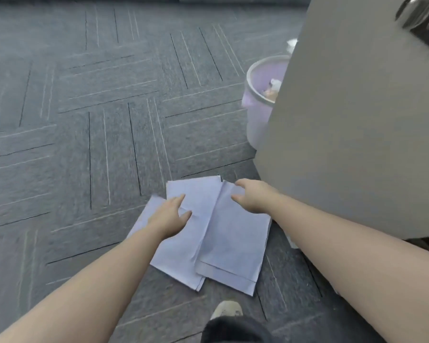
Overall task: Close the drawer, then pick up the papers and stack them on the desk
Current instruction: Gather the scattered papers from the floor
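Note:
Several white papers [223, 246] lie overlapping on the grey carpet, just left of the desk [352, 134]. My left hand [170, 217] rests flat on the left sheets with its fingers spread. Over the top edge of the right sheets my right hand [254, 195] hovers or touches, fingers curled and apart; no sheet is lifted. The desk shows as a large grey surface at the right. No drawer is in view.
A pale purple waste bin [258, 105] holding rubbish stands on the carpet behind the desk's corner. A dark shiny object [421, 16] lies on the desk at the top right. My shoe [227, 309] and dark trouser leg are at the bottom centre. Patterned carpet [84, 120] spreads to the left.

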A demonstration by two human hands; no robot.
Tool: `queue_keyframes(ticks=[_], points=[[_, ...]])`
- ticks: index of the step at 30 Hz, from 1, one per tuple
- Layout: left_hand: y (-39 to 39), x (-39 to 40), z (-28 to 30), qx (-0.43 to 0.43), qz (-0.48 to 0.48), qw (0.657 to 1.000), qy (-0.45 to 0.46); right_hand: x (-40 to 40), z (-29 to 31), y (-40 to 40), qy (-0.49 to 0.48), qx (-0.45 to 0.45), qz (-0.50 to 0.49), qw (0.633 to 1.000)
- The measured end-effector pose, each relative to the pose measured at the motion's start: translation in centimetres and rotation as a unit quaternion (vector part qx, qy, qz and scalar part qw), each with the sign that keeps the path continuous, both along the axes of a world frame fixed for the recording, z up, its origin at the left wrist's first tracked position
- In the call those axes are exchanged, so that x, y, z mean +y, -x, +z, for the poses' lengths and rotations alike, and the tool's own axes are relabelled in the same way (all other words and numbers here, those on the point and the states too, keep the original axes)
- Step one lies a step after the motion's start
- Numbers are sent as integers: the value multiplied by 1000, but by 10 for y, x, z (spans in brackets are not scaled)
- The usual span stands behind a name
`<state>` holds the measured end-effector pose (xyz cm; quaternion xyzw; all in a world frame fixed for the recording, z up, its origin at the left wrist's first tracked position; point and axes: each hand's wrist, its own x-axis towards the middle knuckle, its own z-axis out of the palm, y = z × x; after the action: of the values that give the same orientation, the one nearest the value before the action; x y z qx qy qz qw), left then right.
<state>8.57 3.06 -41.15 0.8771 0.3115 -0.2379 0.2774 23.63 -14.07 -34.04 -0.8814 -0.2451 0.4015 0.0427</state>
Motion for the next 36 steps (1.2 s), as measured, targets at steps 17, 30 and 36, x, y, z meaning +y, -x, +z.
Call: queue_keyframes(ticks=[17, 30, 36], points=[[74, 3, -190, 147, 543, 826, 36, -51, -221, 17, 93, 102, -301, 944], [60, 8, -194, -49, 726, 684, 59, -55, -261, 20, 34, 51, -536, 842], [48, 30, -179, -109, 505, 855, 45, -45, -255, 8, -41, -19, -440, 897]])
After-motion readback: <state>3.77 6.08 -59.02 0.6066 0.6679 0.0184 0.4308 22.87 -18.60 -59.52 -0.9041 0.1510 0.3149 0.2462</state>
